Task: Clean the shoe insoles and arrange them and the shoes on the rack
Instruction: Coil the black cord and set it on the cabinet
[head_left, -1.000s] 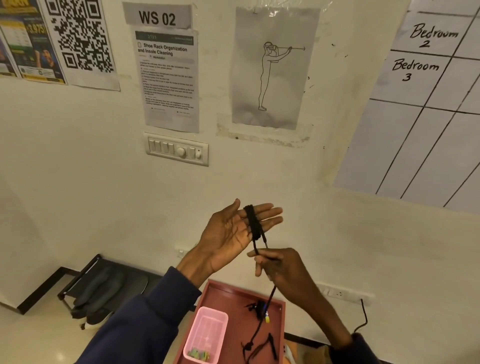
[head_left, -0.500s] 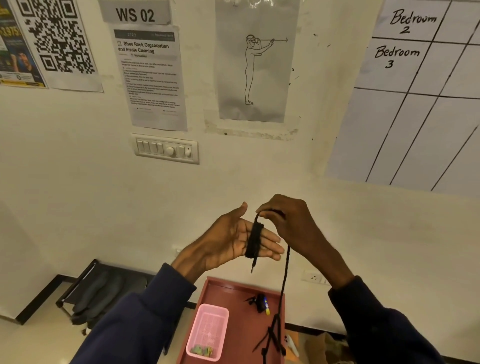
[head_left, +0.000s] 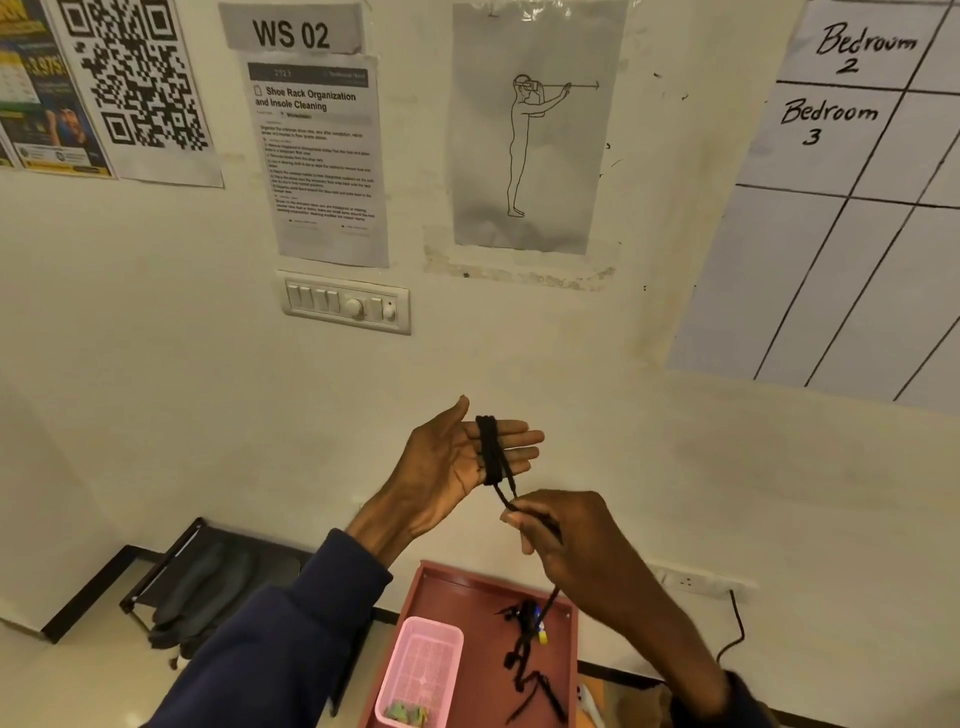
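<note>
My left hand (head_left: 457, 457) is held up palm-up with straight fingers, and a black shoelace (head_left: 491, 451) is wound in several turns round those fingers. My right hand (head_left: 576, 545) sits just below and to the right, pinching the free length of the lace, which hangs down to the red tray (head_left: 467, 587). Dark insoles (head_left: 208, 587) lie on the black shoe rack (head_left: 156, 577) at the lower left, against the wall.
A pink basket (head_left: 421, 670) with small greenish bits stands in the tray, beside a tangle of black lace and a small dark object (head_left: 527, 618). A switch panel (head_left: 345, 304) and papers hang on the wall. A socket strip (head_left: 696, 579) with a black cable is at right.
My right hand has come down from above the left fingers to below them, carrying the lace round for another turn. The camera has tilted slightly.
</note>
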